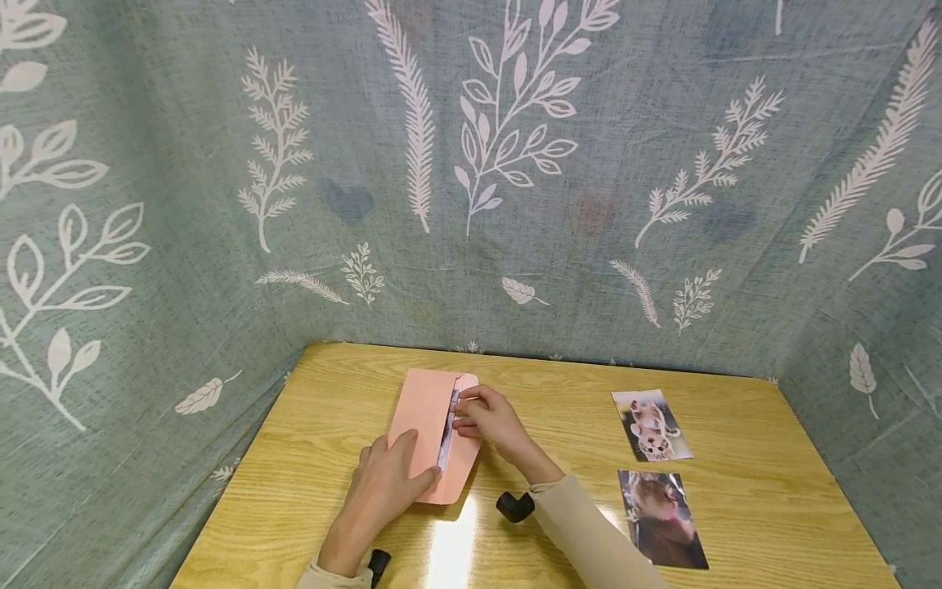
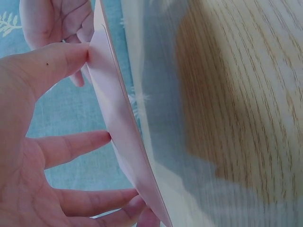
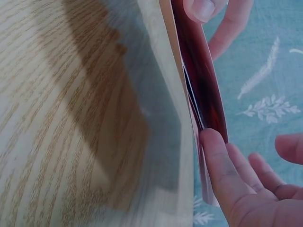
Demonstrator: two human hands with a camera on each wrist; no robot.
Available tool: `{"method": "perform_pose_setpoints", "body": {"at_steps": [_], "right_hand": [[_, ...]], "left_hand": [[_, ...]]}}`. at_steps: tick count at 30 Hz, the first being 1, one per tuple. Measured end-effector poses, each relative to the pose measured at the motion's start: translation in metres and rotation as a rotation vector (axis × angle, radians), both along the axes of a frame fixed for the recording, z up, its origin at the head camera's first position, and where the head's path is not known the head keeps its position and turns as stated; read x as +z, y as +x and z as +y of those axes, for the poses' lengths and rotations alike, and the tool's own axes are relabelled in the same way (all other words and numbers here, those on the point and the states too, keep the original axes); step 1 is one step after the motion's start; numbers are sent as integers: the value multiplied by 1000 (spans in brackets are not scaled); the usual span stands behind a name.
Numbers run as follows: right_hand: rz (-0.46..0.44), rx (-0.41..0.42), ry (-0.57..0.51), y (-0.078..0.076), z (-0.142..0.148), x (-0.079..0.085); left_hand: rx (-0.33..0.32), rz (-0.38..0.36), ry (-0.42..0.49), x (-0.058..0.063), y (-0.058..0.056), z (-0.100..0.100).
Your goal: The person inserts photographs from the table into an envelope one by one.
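Lower centre: left hand (image 1: 386, 481), fingers spread, presses pink envelope (image 1: 425, 402); right hand (image 1: 495, 423), fingers loose, touches photo (image 1: 445, 442) in opening.

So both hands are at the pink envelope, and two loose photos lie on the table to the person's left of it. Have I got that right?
Not quite: the farther photo and the nearer photo lie to the person's right of the pink envelope, as the head view shows. The left hand and right hand are indeed at it.
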State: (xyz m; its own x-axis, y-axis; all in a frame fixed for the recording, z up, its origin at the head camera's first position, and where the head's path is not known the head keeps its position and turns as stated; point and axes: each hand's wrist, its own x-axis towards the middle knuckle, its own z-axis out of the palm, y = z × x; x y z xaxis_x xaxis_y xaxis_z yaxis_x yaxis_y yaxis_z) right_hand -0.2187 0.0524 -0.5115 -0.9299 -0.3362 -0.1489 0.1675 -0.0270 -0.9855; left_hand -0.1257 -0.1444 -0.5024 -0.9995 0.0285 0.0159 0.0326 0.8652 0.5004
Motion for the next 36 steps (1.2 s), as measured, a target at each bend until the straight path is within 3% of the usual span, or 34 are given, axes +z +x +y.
{"method": "perform_pose_setpoints", "body": {"at_steps": [7,17,29,36], "right_hand": [[1,7,-11,-1,0,-2],[102,13,37,9,24,11],[294,47,206,26,70,29],[378,-20,335,37,105,40]], "left_hand": [[2,-5,-12,0,0,-2],[12,6,-14,-2,0,-3],[12,22,-1,-4,0,-4],[6,20,-9,-4,0,-4]]}}
